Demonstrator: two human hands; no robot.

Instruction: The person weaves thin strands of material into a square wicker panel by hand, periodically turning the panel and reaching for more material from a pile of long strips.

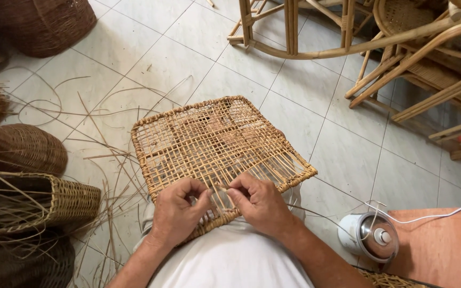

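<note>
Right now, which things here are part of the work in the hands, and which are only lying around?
In hand:
- woven cane panel on the lap
- thin cane strand pinched between left hand and right hand

Lying about:
- loose cane strips on the floor
- wicker baskets at left
- cane chairs
- small white appliance

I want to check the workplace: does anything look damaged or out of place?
Yes. The woven rattan panel has open gaps in its upper weave, and loose cane strips lie scattered on the tiled floor to its left.
</note>
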